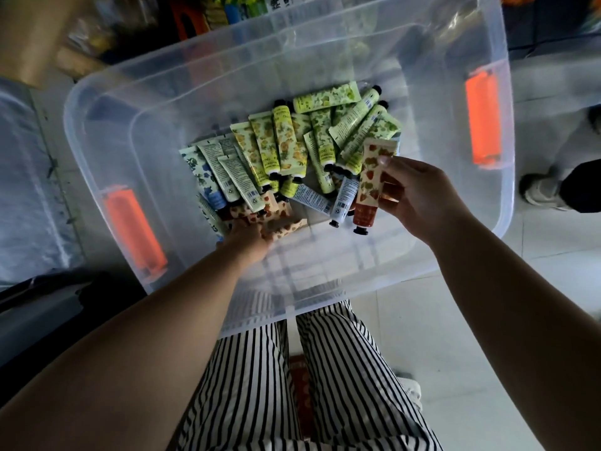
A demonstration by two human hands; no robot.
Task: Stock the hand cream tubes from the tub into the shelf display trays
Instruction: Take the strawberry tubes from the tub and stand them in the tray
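Nearest to us were our striped trousers (328,379) and both bare forearms reaching down into the clear plastic tub (136,131) on the pale tiled floor (455,320). Our right hand (419,196) pinched a red strawberry-print tube (369,187) between thumb and fingers, cap end down, lifted just above the heap. Our left hand (250,239) lay low among a few more red-patterned tubes (270,219) at the near edge of the pile; its fingers were hidden under them, so we could not tell whether they were curled round one or merely resting.

We judged the job barely begun: the hand cream tubes (286,148), yellow, green, blue and red, lay loose and crossed over one another in the tub's bottom, many left to move. No display tray showed anywhere.

Beyond the tub, its orange handle clips (483,118) stood at either side. Farther off, dim cluttered shelving goods (227,8) sat blurred, and someone else's shoe (540,190) rested on the tiles at right.
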